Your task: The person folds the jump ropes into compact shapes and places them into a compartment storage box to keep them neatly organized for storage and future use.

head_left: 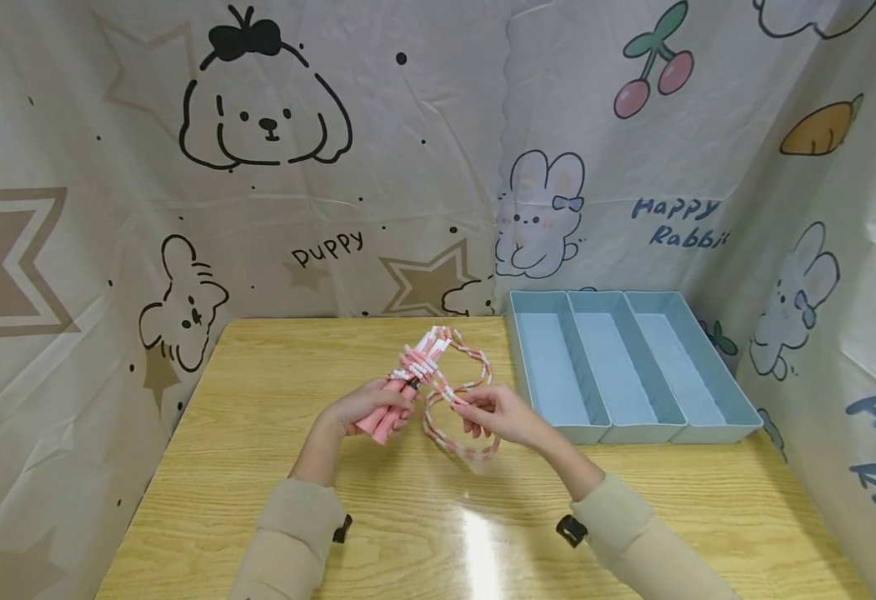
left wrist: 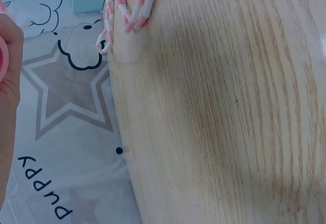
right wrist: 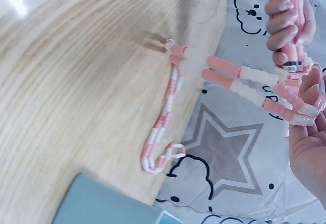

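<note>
A pink and white beaded jump rope is held over the table in the head view. My left hand [head_left: 366,406] grips its two pink handles [head_left: 382,421] side by side. Several turns of the beaded rope [head_left: 417,364] lie bunched across the handles' upper ends. To the right, my right hand [head_left: 499,414] pinches a doubled strand between thumb and fingers. From there the loose strands [right wrist: 165,114] trail in loops over the table in the right wrist view. Only an edge of the left hand [left wrist: 10,71] shows in the left wrist view, with rope loops [left wrist: 145,5] at the top.
A light blue tray [head_left: 606,433] with three long compartments stands at the table's back right, beside the right forearm. The wooden table [head_left: 257,367] meets a printed cloth backdrop [head_left: 422,183] behind and at both sides. Each sleeve has a black strap near the cuff.
</note>
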### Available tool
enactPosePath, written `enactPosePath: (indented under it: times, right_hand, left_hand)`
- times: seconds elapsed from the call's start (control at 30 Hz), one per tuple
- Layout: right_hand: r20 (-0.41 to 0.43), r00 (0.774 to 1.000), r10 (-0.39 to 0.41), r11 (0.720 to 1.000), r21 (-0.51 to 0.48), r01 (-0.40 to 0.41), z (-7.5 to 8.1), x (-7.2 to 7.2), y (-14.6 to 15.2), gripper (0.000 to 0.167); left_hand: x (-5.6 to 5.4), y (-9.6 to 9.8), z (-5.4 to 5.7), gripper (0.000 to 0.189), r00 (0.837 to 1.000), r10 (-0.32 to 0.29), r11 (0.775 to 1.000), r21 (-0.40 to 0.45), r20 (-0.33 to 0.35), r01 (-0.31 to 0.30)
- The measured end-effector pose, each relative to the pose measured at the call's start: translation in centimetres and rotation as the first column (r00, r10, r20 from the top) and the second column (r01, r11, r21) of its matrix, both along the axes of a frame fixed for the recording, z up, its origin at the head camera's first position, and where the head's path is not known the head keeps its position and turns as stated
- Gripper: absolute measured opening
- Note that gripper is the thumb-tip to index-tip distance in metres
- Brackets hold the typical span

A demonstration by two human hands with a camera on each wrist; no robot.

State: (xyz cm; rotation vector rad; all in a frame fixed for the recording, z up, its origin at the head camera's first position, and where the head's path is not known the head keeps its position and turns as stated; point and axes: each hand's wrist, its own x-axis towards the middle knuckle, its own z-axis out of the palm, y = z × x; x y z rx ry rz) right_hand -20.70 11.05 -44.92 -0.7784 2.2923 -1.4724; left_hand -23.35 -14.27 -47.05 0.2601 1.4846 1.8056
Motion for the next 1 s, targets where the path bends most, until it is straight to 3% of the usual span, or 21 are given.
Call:
enactPosePath:
  times: [0.2,0.53,0.8,1.0]
  right_hand:
    - [-0.070,0.996,0.057,0.997,0.060,-0.053,1.3,0.0,-0.1,0.016]
    - [-0.150,0.979,0.138,0.983,0.142,-0.117,2.9,-0.1,-0.2,0.027]
    - [-0.228,0.947,0.228,0.958,0.227,-0.176,3.9,-0.6,-0.2,0.024]
    - [-0.206,0.953,0.224,0.958,0.223,-0.177,4.1,-1.1,0.0,0.019]
  left_hand:
    - [0.1,0.2,-0.1,0.020,0.999,-0.031,0.997,-0.066,-0.006,0.031]
    - [0.4,0.4,0.1,0.034,0.991,-0.136,0.980,-0.146,0.007,0.136]
    - [0.8,0.6,0.3,0.028,0.969,-0.246,0.940,-0.242,0.007,0.240]
    - [1.1,0.9,0.2,0.021,0.954,-0.296,0.928,-0.223,0.046,0.299]
